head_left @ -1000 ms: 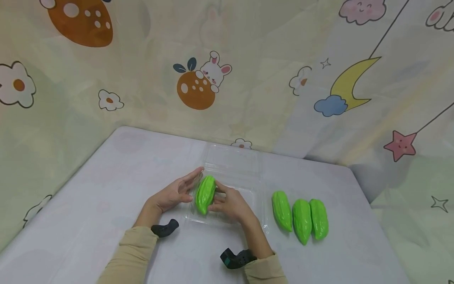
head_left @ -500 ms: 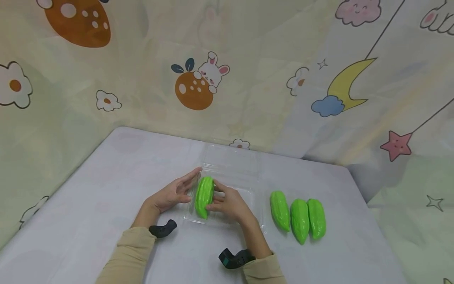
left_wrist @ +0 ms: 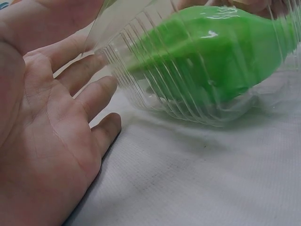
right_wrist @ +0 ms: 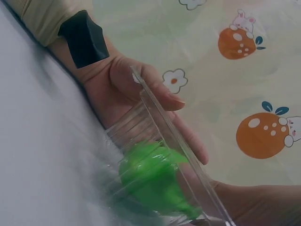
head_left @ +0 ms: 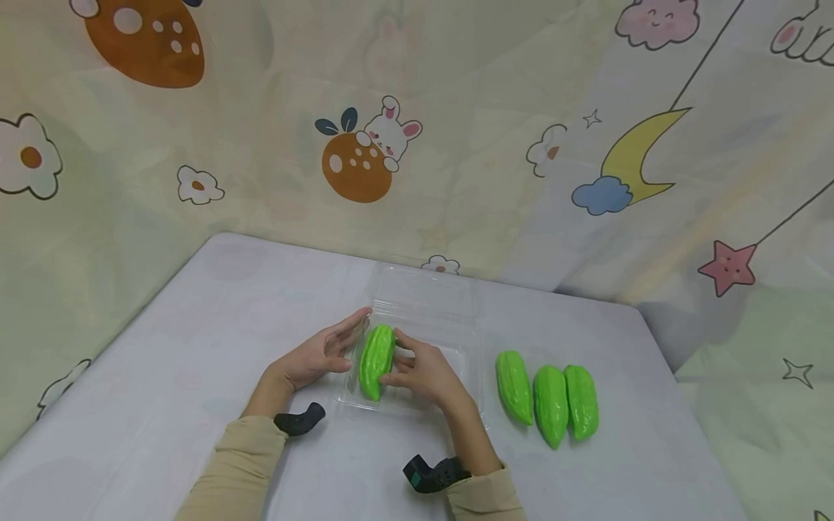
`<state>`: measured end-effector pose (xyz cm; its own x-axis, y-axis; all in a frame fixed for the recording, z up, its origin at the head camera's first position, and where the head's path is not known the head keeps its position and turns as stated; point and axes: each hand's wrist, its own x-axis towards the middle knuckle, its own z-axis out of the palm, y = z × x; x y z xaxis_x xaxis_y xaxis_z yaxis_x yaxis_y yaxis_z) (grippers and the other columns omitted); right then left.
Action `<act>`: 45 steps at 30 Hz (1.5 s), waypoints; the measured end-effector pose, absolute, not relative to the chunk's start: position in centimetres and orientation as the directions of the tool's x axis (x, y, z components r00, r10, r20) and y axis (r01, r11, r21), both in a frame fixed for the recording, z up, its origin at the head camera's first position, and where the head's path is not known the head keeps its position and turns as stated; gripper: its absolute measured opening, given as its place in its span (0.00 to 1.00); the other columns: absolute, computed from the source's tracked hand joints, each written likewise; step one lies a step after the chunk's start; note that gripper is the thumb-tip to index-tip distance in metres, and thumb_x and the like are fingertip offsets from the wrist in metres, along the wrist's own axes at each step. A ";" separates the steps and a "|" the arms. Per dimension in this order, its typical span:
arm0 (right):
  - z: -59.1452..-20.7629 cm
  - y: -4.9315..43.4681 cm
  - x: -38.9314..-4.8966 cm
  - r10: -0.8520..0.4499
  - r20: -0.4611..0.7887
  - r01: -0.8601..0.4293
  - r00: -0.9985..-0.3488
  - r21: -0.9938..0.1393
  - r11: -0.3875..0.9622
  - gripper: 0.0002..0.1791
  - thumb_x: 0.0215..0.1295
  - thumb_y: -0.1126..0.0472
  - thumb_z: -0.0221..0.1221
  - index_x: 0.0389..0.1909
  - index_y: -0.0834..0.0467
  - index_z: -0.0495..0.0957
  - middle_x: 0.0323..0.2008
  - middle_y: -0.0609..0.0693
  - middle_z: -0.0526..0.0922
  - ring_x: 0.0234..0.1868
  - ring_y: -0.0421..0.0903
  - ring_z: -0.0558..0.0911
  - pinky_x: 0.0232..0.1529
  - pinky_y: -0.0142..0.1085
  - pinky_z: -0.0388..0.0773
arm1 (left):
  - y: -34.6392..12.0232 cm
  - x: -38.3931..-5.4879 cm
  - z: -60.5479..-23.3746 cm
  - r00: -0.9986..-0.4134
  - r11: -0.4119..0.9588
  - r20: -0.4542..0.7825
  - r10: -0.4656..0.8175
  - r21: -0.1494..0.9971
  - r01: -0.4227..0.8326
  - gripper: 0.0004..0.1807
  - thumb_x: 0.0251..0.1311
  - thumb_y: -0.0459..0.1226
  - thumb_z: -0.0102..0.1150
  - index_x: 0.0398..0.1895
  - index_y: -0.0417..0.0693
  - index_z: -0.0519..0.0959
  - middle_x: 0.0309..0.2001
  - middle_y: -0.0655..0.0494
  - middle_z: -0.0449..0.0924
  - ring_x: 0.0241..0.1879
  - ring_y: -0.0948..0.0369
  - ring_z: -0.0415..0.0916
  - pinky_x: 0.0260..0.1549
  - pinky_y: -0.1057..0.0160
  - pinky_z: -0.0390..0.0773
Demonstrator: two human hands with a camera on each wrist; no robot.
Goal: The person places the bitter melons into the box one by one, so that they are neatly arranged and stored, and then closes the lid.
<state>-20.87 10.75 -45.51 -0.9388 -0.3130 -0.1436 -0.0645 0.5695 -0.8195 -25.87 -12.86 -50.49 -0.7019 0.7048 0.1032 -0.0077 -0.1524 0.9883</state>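
In the right wrist view, the container's clear wall is crossing in front of a green gourd (head_left: 376, 362) and blurring its outline. At the frame's centre in the head view, the gourd is sitting inside the left part of the clear container (head_left: 456, 358). The right hand (head_left: 426, 373) is grasping it with curled fingers, some tips being hidden. The left hand (head_left: 319, 359) is extending relaxed fingers beside the wall; contact is staying unclear. The faint lid (head_left: 426, 293) is lying open behind, and three other gourds (head_left: 551, 405) are resting at lower right.

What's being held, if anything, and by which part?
Left hand holds nothing. Right hand is at the right side of the green vegetable; an actual hold can't be told.
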 end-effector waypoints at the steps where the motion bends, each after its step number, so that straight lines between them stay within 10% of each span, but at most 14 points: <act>1: -45.4 10.8 -20.9 -0.315 -0.140 -0.069 -0.939 -0.819 0.570 0.51 0.47 0.52 0.72 0.72 0.55 0.57 0.69 0.53 0.65 0.59 0.50 0.78 0.52 0.38 0.79 | -12.9 -25.9 -50.5 -0.701 -0.155 0.106 0.705 0.988 -0.006 0.55 0.52 0.38 0.69 0.76 0.55 0.42 0.77 0.57 0.32 0.76 0.51 0.25 0.68 0.38 0.29; 45: -45.9 10.7 -20.9 -0.345 -0.114 -0.104 -0.932 -0.825 0.555 0.46 0.49 0.54 0.72 0.69 0.59 0.62 0.63 0.55 0.73 0.52 0.47 0.83 0.49 0.37 0.80 | -12.8 -25.7 -50.2 -0.704 -0.136 0.099 0.704 0.991 0.004 0.55 0.51 0.40 0.69 0.76 0.54 0.42 0.77 0.57 0.32 0.76 0.51 0.25 0.69 0.40 0.32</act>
<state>-20.89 10.67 -45.89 -0.9317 -0.3446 -0.1144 -0.1041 0.5553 -0.8251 -25.71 -12.84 -50.22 -0.7037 0.7036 0.0990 0.0038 -0.1356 0.9908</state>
